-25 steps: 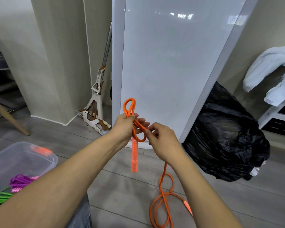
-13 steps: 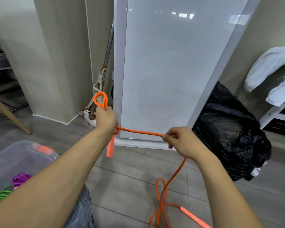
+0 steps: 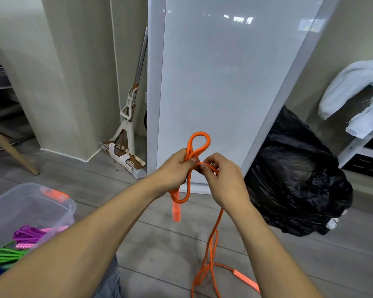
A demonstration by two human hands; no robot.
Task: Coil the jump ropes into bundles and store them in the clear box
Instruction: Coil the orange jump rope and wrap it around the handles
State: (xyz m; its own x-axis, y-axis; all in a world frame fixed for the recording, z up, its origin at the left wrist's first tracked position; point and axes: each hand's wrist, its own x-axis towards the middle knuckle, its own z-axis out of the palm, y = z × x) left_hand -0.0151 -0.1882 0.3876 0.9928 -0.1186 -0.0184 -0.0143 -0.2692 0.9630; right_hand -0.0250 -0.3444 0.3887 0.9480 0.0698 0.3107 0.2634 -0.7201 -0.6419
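**1. Clear box** [image 3: 60, 208]: stands on the floor [image 3: 159, 237] at the person's near left. A purple bundle [image 3: 28, 234] and a green bundle [image 3: 9, 254] lie against its near wall. Something blue sits at the box's nearest corner, but I cannot tell what it is.

**2. Orange jump rope** [image 3: 197, 145], slack part: it drops from the right hand to the floor, where strands cross one another beside the floor handle [image 3: 246, 280].
- Risk: drawing up the next turn may tighten that crossing into a knot.
- Risk: the dragged handle may catch in it, jerking the coil.

**3. Left hand** [image 3: 177, 166]: the fist is closed round the gathered turns of the orange rope. One loop stands above the fist and another hangs below. The hanging handle [image 3: 176, 209] dangles free, clear of the floor.
- Risk: the grip must loosen a little to take each new turn, and the loops already gathered could slide out or end up uneven.
- Risk: the dangling handle adds a swinging weight that pulls on the lower loop.

**4. Right hand** [image 3: 222, 179]: fingertips pinch the strand just beside the left thumb, feeding it in.
- Risk: a turn laid twisted would make the bundle spring apart once it is in the box, unless the bundle is wrapped or tied off first.

**5. Beyond the hands**
- White panel [image 3: 224, 82]: stands upright on the floor.
- Black bag [image 3: 299, 179]: at the foot of the panel's right edge.
- Mop [image 3: 127, 125]: leans at the panel's left edge.
- All three are apart from the rope, so snagging on them looks unlikely.
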